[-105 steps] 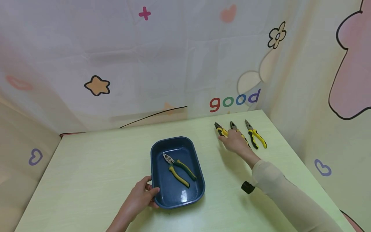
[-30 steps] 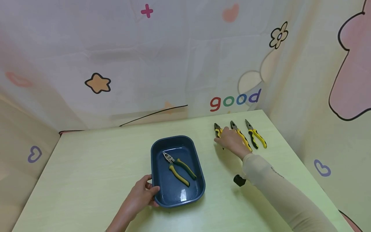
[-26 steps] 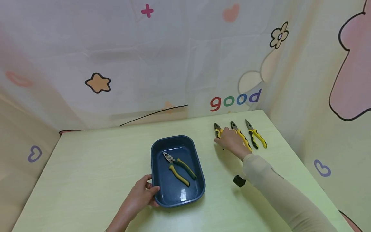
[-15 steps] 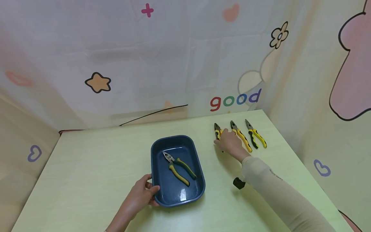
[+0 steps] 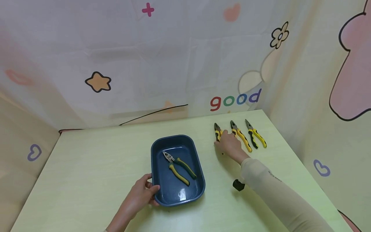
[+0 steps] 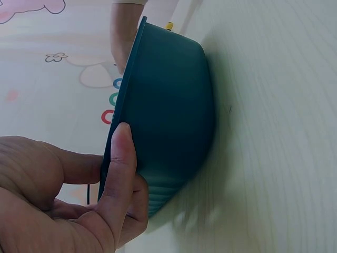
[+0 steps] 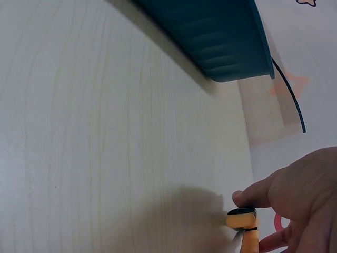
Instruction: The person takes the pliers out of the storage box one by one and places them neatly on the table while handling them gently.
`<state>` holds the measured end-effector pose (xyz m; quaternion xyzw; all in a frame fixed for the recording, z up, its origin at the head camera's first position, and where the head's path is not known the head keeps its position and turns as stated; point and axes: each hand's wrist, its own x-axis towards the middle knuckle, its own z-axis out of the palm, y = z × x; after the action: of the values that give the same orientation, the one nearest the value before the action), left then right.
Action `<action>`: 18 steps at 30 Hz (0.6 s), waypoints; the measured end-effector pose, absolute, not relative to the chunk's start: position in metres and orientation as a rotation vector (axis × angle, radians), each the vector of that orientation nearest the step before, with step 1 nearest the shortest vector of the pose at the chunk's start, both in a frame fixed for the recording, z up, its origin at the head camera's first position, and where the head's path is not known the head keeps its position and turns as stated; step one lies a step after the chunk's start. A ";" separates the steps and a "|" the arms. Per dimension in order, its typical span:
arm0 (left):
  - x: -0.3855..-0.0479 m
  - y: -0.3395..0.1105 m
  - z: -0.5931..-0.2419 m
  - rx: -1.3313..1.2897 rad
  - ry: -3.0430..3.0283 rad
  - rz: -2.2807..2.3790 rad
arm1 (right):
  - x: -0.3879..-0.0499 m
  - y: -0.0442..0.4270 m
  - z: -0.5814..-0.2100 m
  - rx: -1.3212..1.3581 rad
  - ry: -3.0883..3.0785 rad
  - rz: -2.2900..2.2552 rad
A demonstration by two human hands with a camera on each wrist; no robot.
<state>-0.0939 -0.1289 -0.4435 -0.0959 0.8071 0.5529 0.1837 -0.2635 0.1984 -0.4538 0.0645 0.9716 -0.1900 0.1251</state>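
Note:
In the head view a blue plastic tray [image 5: 178,201] stands mid-table, and combination pliers [image 5: 179,172] with yellow-green handles lie inside it. My left hand [image 5: 142,193] pinches the tray's left rim between thumb and fingers. In the left wrist view the thumb and fingers of the left hand [image 6: 89,200] grip the rim of the tray [image 6: 168,95]. At the back right my right hand [image 5: 231,145] is over the leftmost yellow-and-black pliers [image 5: 217,130], hiding most of the handles. In the right wrist view the right hand [image 7: 300,205] holds the handles of these pliers [image 7: 245,219] between thumb and fingers.
Two more yellow-and-black pliers lie to the right: the middle pliers [image 5: 241,137] and the long-nosed pliers [image 5: 255,133]. A printed curtain [image 5: 162,58] rises behind the pale wooden table [image 5: 95,174]. A small black object [image 5: 239,185] sits at the right sleeve's underside.
My right hand has shifted left and slightly nearer, uncovering the middle pliers. The leftmost pliers now lie straighter. The left hand and tray have stayed in place.

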 end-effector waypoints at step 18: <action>-0.094 -0.129 -0.444 -0.276 2.266 1.564 | -0.258 0.195 -0.462 0.192 2.894 -0.544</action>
<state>-0.0936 -0.1285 -0.4441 -0.0981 0.8047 0.5552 0.1861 -0.2581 0.1952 -0.4621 0.0647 0.9763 -0.1834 0.0954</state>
